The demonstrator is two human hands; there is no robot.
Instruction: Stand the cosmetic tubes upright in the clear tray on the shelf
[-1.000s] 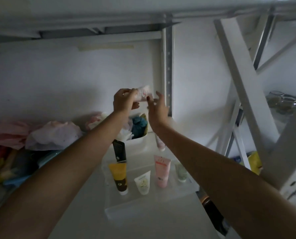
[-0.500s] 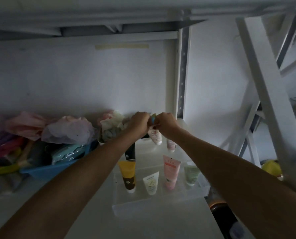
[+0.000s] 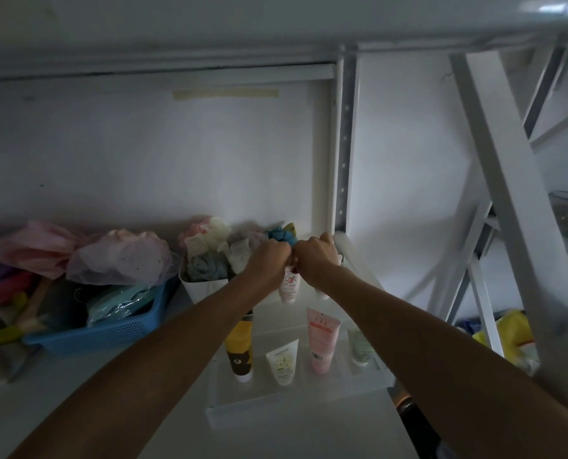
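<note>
My left hand (image 3: 269,260) and my right hand (image 3: 315,258) are both closed on the top of a small white and pink tube (image 3: 289,286), which hangs cap down over the back of the clear tray (image 3: 276,405). Standing in the tray's front row are a yellow tube (image 3: 239,349), a small white tube (image 3: 282,361), a tall pink tube (image 3: 320,339) and a pale green tube (image 3: 358,346). A dark tube behind the yellow one is mostly hidden by my left forearm. Another tube behind my right wrist is barely visible.
A white tub (image 3: 206,286) of cloth items stands just behind the tray. A blue basket (image 3: 110,332) with bags sits to the left. A white upright post (image 3: 342,154) and a slanted brace (image 3: 507,193) rise on the right.
The hands came down from chest height with the tube, turning it from sideways to cap down. Since half a second ago they have barely moved.
</note>
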